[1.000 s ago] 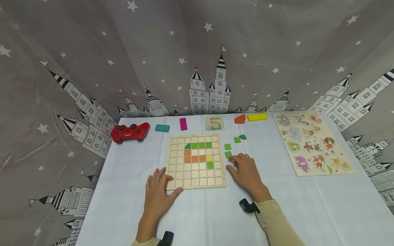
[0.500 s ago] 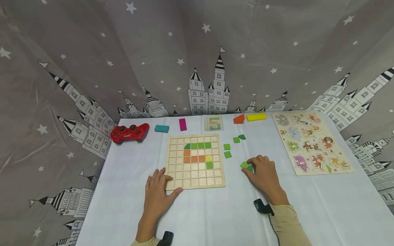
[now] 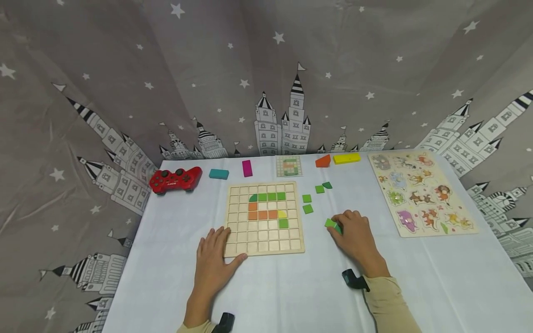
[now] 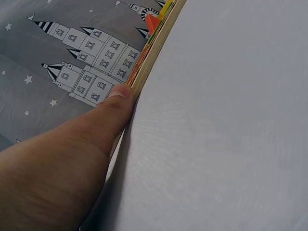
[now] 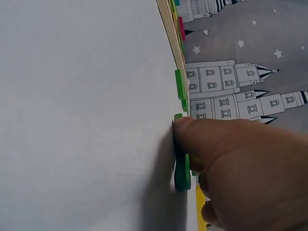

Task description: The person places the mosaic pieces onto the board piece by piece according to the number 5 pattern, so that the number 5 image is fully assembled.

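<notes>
White cloth, wooden grid board, 1 green tile under the right fingers

Grey curtain (image 3: 266,69) printed with stars and castles hangs behind and to both sides of the table (image 3: 291,296), which is covered in a white cloth. The wooden grid board (image 3: 265,219) lies near the middle and serves as landmark. Its squares hold a green arc of 4 tiles in the upper rows, 3 orange tiles below that, 1 yellow tile beside them and 1 green tile under the yellow one; the other squares are bare wood.

Well right of the board lies an animal puzzle tray (image 3: 421,193) with its animal pieces seated in it. Behind the board, along the table's far edge, sit a red game controller (image 3: 176,179), a teal block (image 3: 219,174), a magenta block (image 3: 247,168), a pattern card (image 3: 289,166), an orange block (image 3: 323,161) and a yellow block (image 3: 347,158). Just right of the board lie 4 loose green tiles (image 3: 307,208).

The left hand (image 3: 215,264) rests flat at the board's near left corner, fingers straight on its top, thumb against its near edge. The right hand (image 3: 354,236) lies right of the board, apart from it, fingers curled over the green tile (image 3: 331,224); the wrist view shows a fingertip (image 5: 185,126) pressing that tile (image 5: 182,168) onto the cloth.

Bare cloth stretches from the board's near edge to the table's front edge.
</notes>
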Demonstrator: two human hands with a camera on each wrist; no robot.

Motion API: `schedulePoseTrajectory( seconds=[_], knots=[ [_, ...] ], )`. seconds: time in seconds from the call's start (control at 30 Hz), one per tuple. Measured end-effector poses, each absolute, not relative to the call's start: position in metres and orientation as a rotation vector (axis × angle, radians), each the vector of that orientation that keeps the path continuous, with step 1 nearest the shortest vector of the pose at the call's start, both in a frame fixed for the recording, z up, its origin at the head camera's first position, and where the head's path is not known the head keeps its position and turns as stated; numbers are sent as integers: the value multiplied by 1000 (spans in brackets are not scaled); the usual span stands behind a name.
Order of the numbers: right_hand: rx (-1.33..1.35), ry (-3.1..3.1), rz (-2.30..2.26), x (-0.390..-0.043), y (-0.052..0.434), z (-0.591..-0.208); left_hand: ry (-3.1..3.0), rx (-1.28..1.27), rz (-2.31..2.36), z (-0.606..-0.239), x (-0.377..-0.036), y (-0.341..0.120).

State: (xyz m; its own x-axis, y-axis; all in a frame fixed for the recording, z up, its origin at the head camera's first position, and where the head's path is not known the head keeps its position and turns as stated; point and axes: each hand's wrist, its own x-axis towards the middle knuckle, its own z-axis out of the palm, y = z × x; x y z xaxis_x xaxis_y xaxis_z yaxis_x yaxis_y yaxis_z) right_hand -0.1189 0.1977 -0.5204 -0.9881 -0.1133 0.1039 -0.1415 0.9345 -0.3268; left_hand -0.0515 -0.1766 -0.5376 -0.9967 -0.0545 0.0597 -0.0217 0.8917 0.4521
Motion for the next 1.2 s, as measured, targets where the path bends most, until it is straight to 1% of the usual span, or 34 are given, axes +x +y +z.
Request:
schedulePoseTrajectory(
  seconds=[0.13, 0.23, 0.53, 0.7, 0.87, 1.2],
  knots=[
    [240, -2971, 534, -121, 193, -523, -3015, 43, -676, -538, -51, -177],
    [323, -2920, 571, -122, 184, -526, -3030, 25, -632, -538, -50, -178],
    [610, -2853, 647, -120, 137, -524, -3072, -3, -567, -539, -51, -177],
    [723, -2839, 665, -118, 115, -521, -3072, -1, -560, -539, -50, -177],
    [762, -2847, 648, -116, 104, -520, -3073, 3, -569, -540, -51, -178],
    [741, -2869, 587, -114, 99, -522, -3058, 6, -592, -540, -51, -178]
  ],
)
